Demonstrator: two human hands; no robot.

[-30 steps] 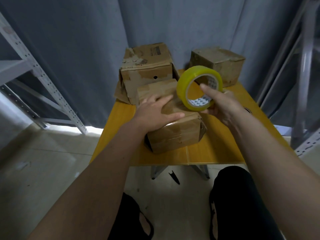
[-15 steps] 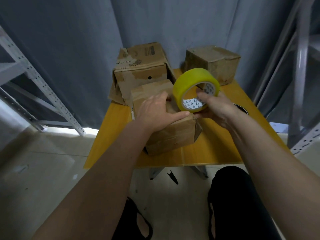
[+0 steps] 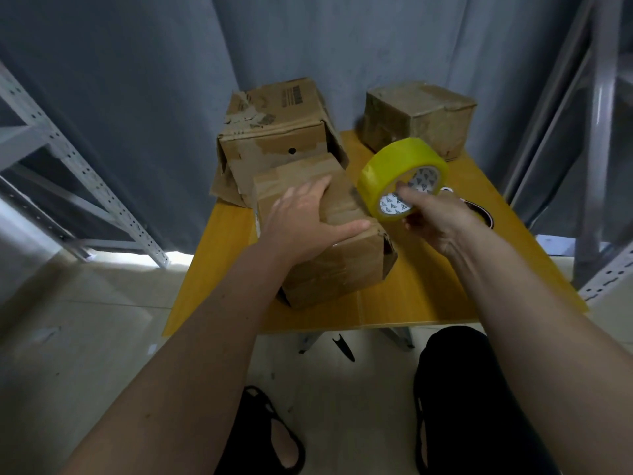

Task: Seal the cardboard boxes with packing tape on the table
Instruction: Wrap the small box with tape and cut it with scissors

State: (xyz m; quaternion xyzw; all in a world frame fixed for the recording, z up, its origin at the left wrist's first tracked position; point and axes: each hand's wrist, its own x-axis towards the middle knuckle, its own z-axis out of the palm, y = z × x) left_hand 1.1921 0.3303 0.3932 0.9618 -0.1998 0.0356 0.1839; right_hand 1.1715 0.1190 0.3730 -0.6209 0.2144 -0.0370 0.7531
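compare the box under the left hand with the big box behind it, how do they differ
The near box is smaller and lies closed under the flat left hand; the back-left box is taller and untouched. The near box's flaps are down, while the back-left box has loose flaps splaying at its sides and torn patches on top. Both are worn brown cardboard on the yellow table.

The left hand [image 3: 305, 221] lay flat over the top of the nearest cardboard box [image 3: 329, 265], hiding the flap seam beneath it. That box covered the lower front of the torn box [image 3: 274, 132] behind. The right hand [image 3: 435, 221] and the tape roll [image 3: 402, 178] concealed most of a dark round object [image 3: 481, 214] on the table [image 3: 428, 296], possibly another roll. Print on the torn box was too blurred to read.
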